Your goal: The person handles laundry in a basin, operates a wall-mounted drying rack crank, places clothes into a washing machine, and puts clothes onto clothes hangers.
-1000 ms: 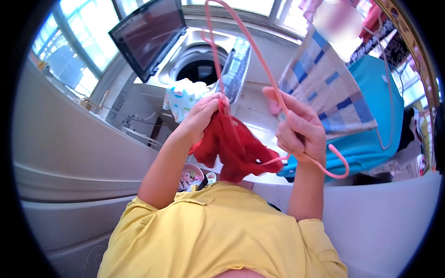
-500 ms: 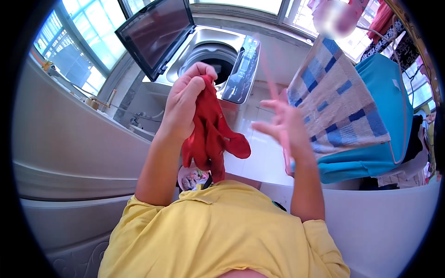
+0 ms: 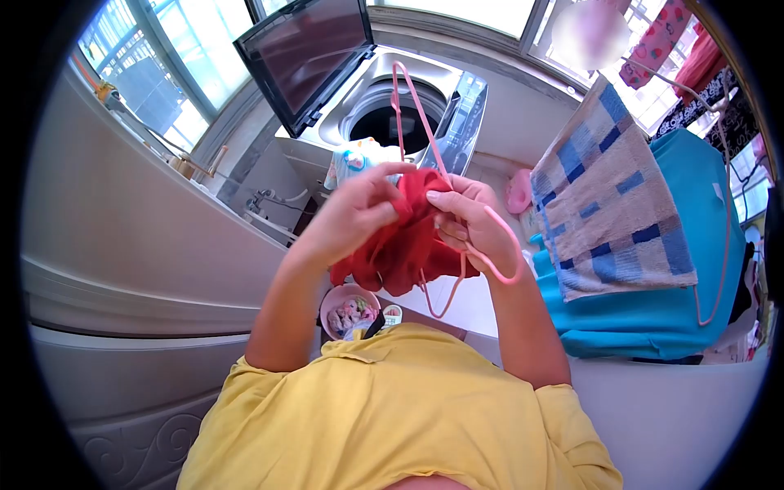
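In the head view, a bunch of red socks [image 3: 392, 257] hangs between my two hands, in front of my chest. My right hand [image 3: 482, 224] is closed around a pink hanger [image 3: 428, 131] and presses the top of the socks with its thumb. The hanger's one end points up toward the washing machine; its lower loops hang below my hand. My left hand [image 3: 355, 212] is at the upper left of the socks, fingers curled onto the fabric. Its fingertips are slightly blurred, and part of the hanger is hidden behind the red cloth.
An open top-loading washing machine [image 3: 465, 110] stands ahead, a light patterned cloth [image 3: 359, 159] on its front edge. To the right hang a blue checked towel [image 3: 612, 204] and a turquoise garment [image 3: 702, 212]. Below is a pink basin [image 3: 331, 314] holding small items.
My right hand has come in from the right with the pink hanger and now meets the red socks. The socks have shifted right and spread. My view has turned slightly; the patterned cloth now shows.
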Available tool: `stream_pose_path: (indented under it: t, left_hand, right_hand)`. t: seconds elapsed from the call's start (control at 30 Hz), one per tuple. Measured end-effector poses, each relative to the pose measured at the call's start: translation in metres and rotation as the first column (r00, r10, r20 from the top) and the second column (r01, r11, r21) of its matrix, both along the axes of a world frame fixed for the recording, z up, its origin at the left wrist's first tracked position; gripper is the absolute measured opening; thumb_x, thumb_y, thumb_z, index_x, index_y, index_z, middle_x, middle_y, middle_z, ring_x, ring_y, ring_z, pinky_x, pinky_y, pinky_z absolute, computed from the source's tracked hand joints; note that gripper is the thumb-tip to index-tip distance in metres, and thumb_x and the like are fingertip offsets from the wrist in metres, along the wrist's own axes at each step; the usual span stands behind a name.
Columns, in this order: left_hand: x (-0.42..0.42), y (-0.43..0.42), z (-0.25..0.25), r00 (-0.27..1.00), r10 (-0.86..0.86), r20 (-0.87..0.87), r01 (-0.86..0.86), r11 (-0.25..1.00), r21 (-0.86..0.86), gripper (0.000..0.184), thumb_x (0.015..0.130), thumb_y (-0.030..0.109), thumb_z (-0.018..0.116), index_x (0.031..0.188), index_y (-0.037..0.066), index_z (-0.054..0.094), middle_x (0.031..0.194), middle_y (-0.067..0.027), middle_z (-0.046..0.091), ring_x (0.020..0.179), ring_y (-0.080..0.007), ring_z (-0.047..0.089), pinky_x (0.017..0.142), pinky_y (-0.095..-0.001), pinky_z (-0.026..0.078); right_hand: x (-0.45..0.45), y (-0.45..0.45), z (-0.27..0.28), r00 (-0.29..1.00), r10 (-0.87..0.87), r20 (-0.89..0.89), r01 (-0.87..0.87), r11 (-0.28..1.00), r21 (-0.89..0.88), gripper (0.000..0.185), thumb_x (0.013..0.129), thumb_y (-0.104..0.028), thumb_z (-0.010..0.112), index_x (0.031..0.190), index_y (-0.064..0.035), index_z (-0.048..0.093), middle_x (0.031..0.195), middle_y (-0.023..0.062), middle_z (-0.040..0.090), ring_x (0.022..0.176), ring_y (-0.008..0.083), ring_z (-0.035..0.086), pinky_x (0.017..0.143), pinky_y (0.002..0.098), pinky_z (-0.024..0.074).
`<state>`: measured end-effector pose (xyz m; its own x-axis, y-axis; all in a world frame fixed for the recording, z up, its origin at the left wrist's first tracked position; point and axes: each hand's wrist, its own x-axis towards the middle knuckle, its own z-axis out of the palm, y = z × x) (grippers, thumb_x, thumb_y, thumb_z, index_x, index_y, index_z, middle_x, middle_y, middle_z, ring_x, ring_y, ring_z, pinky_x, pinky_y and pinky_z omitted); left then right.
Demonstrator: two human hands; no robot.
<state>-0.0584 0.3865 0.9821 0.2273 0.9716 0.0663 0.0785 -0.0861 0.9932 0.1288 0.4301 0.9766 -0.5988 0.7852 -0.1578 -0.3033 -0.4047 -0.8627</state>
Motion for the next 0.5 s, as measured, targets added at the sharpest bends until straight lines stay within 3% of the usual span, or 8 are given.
stream_pose_path:
  t: [0.13,0.2,0.23,0.3,0.33,0.37,0.47,0.5]
  left_hand:
    - [0.006,0.005,-0.020,0.991,-0.003,-0.136,0.020,0.993,0.120,0.036,0.083,-0.003,0.055,0.119,0.001,0.052,0.088,-0.0016,0.060,0.081,-0.0064,0.054,0.073,-0.0215,0.046]
    - [0.000,0.011,-0.016,0.838,0.234,-0.493,-0.190,0.972,0.139,0.029,0.084,-0.001,0.055,0.113,0.001,0.054,0.091,-0.0026,0.063,0.080,-0.0076,0.057,0.074,-0.0216,0.047]
    - [-0.003,0.013,-0.016,0.837,0.244,-0.490,-0.200,0.970,0.142,0.029,0.084,-0.001,0.055,0.113,0.001,0.054,0.091,-0.0026,0.063,0.080,-0.0076,0.057,0.074,-0.0216,0.047]
    - [-0.010,0.017,-0.019,0.864,0.465,-0.191,-0.437,0.883,0.172,0.018,0.079,0.003,0.057,0.097,0.002,0.060,0.078,-0.0094,0.066,0.076,-0.0148,0.063,0.069,-0.0265,0.048]
    - [-0.009,0.022,-0.024,0.910,0.412,0.045,-0.414,0.900,0.136,0.020,0.079,0.002,0.056,0.098,0.001,0.059,0.080,-0.0107,0.065,0.078,-0.0166,0.063,0.071,-0.0263,0.047]
    - [-0.004,0.025,-0.022,0.907,0.419,0.045,-0.421,0.897,0.136,0.020,0.079,0.002,0.056,0.098,0.001,0.059,0.080,-0.0107,0.065,0.078,-0.0166,0.063,0.071,-0.0263,0.047]
    - [0.012,0.020,-0.012,0.986,0.096,0.138,-0.125,0.967,0.223,0.024,0.077,0.001,0.058,0.101,0.000,0.057,0.088,-0.0105,0.063,0.089,-0.0167,0.062,0.079,-0.0267,0.045]
    - [0.010,0.018,-0.010,0.996,0.063,0.056,-0.076,0.961,0.267,0.030,0.076,0.000,0.059,0.105,0.000,0.055,0.094,-0.0097,0.063,0.093,-0.0167,0.060,0.083,-0.0273,0.044]
  right_hand:
    - [-0.012,0.001,0.006,0.999,0.048,-0.008,-0.048,0.997,0.065,0.014,0.080,-0.010,0.065,0.088,-0.0003,0.060,0.064,-0.0001,0.053,0.045,0.0023,0.042,0.038,0.0162,0.0295]
    - [-0.015,-0.001,0.009,0.997,0.001,0.074,-0.016,0.981,0.194,0.028,0.075,-0.010,0.070,0.099,0.0025,0.059,0.069,0.0006,0.055,0.055,0.0034,0.048,0.048,0.0154,0.0356]
    - [-0.013,0.005,-0.004,0.991,-0.056,0.119,0.020,0.959,0.283,0.036,0.072,-0.007,0.072,0.104,0.0028,0.058,0.072,0.0007,0.057,0.060,0.0036,0.050,0.054,0.0159,0.0392]
    - [-0.008,0.010,-0.019,0.963,-0.175,0.202,0.076,0.904,0.420,0.044,0.068,-0.003,0.074,0.108,0.0038,0.056,0.074,0.0011,0.058,0.064,0.0036,0.052,0.058,0.0168,0.0417]
    - [-0.008,0.012,-0.028,0.952,-0.166,0.258,0.050,0.914,0.403,0.046,0.067,-0.002,0.075,0.109,0.0023,0.057,0.075,0.0006,0.058,0.070,0.0058,0.055,0.064,0.0186,0.0444]
    - [-0.015,0.013,-0.031,0.953,-0.158,0.258,0.043,0.914,0.403,0.046,0.067,-0.002,0.075,0.109,0.0023,0.057,0.075,0.0006,0.058,0.070,0.0058,0.055,0.064,0.0186,0.0444]
    - [-0.037,0.019,-0.056,0.922,-0.272,0.276,0.070,0.817,0.572,0.039,0.071,-0.004,0.074,0.107,-0.0017,0.059,0.087,0.0018,0.063,0.081,0.0114,0.060,0.071,0.0243,0.0485]
    - [-0.050,0.026,-0.064,0.965,-0.150,-0.215,0.205,0.944,0.259,0.034,0.075,-0.006,0.072,0.105,-0.0001,0.058,0.093,0.0037,0.063,0.083,0.0118,0.060,0.073,0.0254,0.0499]
